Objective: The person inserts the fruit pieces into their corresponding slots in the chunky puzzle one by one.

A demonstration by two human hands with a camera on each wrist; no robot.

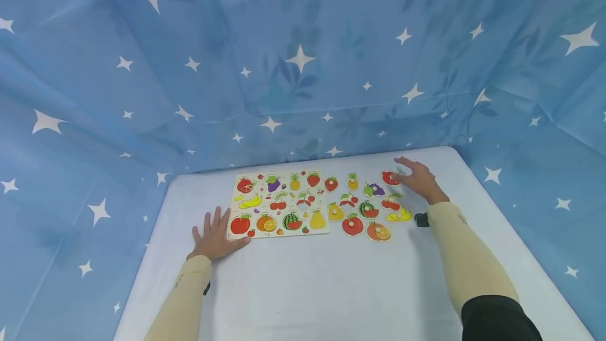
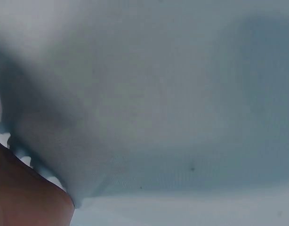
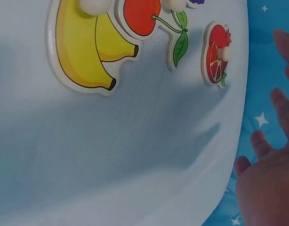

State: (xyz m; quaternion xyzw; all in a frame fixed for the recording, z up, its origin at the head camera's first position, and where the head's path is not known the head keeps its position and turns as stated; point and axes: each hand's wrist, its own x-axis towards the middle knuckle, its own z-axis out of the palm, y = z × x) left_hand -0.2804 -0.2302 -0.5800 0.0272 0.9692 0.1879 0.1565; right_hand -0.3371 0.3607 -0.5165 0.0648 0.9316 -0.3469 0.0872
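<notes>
My left hand [image 1: 215, 238] lies flat with spread fingers at the lower left corner of a fruit puzzle board [image 1: 260, 216], its thumb along the board's front edge. In the left wrist view only part of that hand [image 2: 29, 200] shows. Over the far right of the table, my right hand [image 1: 423, 180] hovers beside a knobbed pomegranate piece [image 1: 389, 178]. The right wrist view shows a gap between the relaxed fingers and the pomegranate piece [image 3: 213, 61]. Close by lie the cherry piece [image 1: 391, 202], grape piece [image 1: 374, 190] and banana piece [image 1: 400, 216].
Right of the board lie several more knobbed pieces, among them a watermelon [image 1: 367, 209], an apple [image 1: 352, 225], an orange [image 1: 379, 232] and a pineapple [image 1: 352, 181]. A blue star-patterned curtain [image 1: 284, 93] surrounds the white table [image 1: 303, 288] at the back and sides.
</notes>
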